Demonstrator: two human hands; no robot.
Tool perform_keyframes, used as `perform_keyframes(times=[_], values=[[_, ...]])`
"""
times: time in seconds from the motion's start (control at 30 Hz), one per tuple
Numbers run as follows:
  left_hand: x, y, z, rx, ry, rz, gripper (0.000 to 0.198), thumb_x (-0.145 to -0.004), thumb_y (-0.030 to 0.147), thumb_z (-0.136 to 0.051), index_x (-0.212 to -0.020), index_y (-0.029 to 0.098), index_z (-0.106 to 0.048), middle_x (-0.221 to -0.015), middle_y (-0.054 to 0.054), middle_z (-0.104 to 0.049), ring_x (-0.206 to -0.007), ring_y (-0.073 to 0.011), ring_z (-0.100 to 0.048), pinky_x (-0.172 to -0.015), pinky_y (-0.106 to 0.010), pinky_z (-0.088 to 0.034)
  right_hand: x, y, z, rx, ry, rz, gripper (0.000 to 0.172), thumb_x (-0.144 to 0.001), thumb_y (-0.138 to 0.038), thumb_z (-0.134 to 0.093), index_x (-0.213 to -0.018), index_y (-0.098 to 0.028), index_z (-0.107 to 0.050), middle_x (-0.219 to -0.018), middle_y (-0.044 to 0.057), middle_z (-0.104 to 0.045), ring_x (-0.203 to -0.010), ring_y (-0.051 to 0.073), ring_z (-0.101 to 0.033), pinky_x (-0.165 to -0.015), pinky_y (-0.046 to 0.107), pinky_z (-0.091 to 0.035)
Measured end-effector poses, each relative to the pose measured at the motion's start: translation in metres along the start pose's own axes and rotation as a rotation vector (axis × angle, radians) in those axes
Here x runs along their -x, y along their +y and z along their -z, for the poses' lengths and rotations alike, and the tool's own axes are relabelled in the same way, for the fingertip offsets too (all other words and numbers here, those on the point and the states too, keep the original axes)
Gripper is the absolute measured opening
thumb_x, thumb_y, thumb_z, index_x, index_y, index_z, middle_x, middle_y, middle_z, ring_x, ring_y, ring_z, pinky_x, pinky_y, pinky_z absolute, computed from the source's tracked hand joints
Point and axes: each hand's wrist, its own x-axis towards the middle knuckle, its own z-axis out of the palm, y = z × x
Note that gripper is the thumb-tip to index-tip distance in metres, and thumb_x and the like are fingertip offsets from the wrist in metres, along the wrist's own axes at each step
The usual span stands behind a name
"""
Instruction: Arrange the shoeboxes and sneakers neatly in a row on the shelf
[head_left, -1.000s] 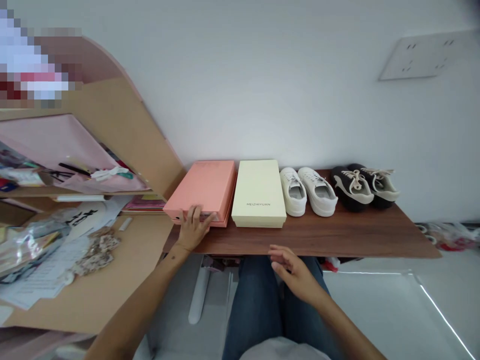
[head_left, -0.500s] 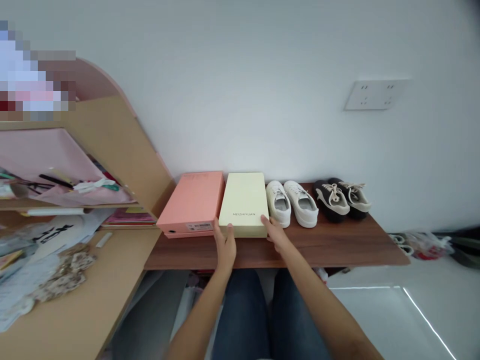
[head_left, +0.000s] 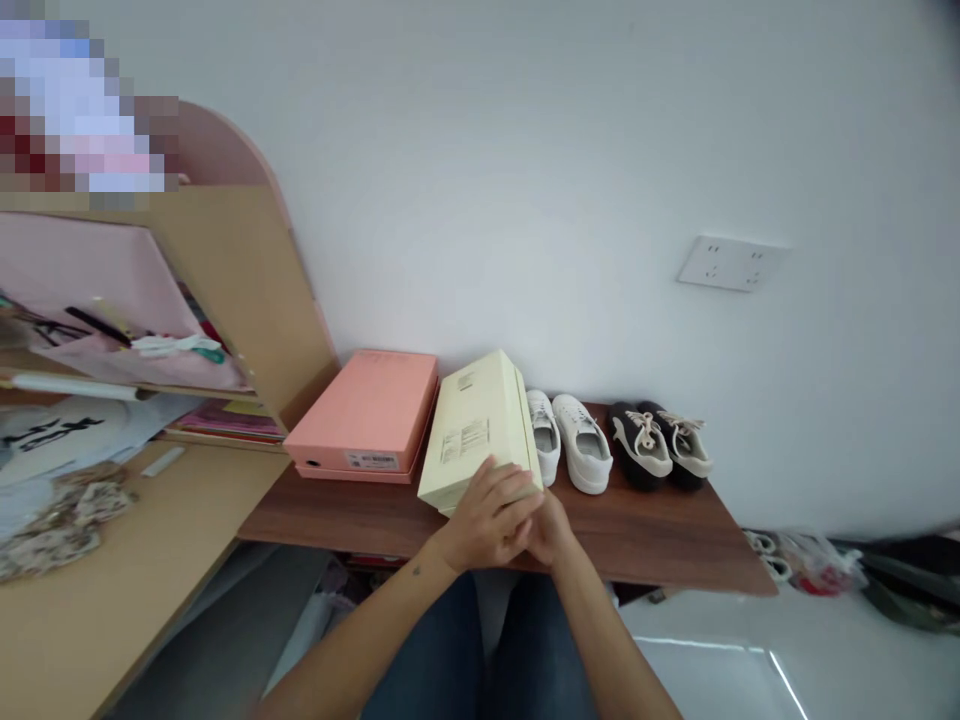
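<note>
A pale yellow shoe box (head_left: pixel 480 430) is tilted up on its right side on the dark wooden bench (head_left: pixel 660 540), its labelled face turned to the left. My left hand (head_left: pixel 484 515) is wrapped over the box's near end. My right hand (head_left: pixel 551 530) grips the same end from the right, partly behind the left hand. A pink shoe box (head_left: pixel 367 415) lies flat just to the left. To the right stand a pair of white sneakers (head_left: pixel 570 445) and a pair of black sneakers (head_left: pixel 660 445).
A light wooden desk (head_left: pixel 112 580) at the left carries papers and patterned cloth. Above it is a pink shelf unit (head_left: pixel 225 290) with pens and books. A white wall socket plate (head_left: pixel 731 262) sits on the wall. Bags lie on the floor at the right.
My left hand left the pink box and both hands took hold of the yellow box's near end. The box has been tipped from flat onto its side.
</note>
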Motion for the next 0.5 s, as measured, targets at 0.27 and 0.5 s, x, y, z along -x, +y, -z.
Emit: perform_keyframes(times=[0.27, 0.5], values=[[0.041, -0.057, -0.009, -0.203, 0.278, 0.604, 0.052, -0.088, 0.04, -0.052, -0.135, 0.017, -0.053, -0.144, -0.018, -0.045, -0.138, -0.0354, -0.033, -0.109, -0.056, -0.029, -0.014, -0.014, 0.002, -0.402, -0.063, -0.397, 0.067, -0.089, -0.064, -0.043, -0.146, -0.031, -0.035, -0.137, 0.011, -0.055, -0.106, 0.023, -0.064, -0.084, 0.044, -0.054], [0.032, -0.069, -0.014, -0.252, 0.165, 0.491, 0.046, -0.082, 0.029, -0.056, -0.127, 0.024, -0.061, -0.136, -0.012, -0.055, -0.133, -0.0335, -0.039, -0.11, -0.054, -0.029, -0.036, -0.004, 0.079, 0.494, 0.356, -0.165, 0.049, -0.088, -0.039, -0.052, -0.132, -0.018, -0.056, -0.142, 0.017, -0.046, -0.12, 0.031, -0.055, -0.1, 0.044, -0.044]])
